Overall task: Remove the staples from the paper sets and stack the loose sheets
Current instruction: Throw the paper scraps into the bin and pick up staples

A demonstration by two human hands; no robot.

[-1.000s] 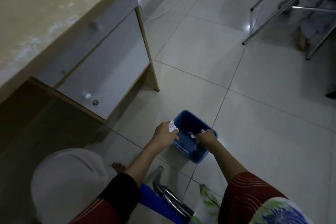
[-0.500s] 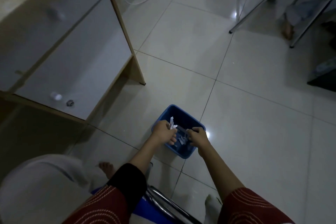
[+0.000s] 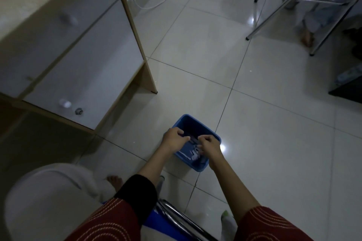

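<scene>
I see both forearms reaching down and forward from the red sleeves, converging over the blue bin [image 3: 197, 124] that sits on the tiled floor [image 3: 274, 143]. The left hand [image 3: 174, 140] hangs over the bin's near-left rim, wrist bent down, knuckles up, fingers curled inward toward the other hand. The right hand [image 3: 210, 146] is over the bin's right side, its fingers also curled, thumb side turned to the left. Between the two sets of fingertips runs a small dark piece [image 3: 193, 140]; the right hand pinches one end of it. The left fingertips meet its other end, but in this dim light I cannot tell whether they actually grip it, or what the piece is. White paper scraps [image 3: 194, 156] lie inside the bin, just below and between the hands. A desk with pale drawer fronts [image 3: 78, 60] stands to the left, and a metal-framed chair [image 3: 305, 2] is well apart at the upper right.
</scene>
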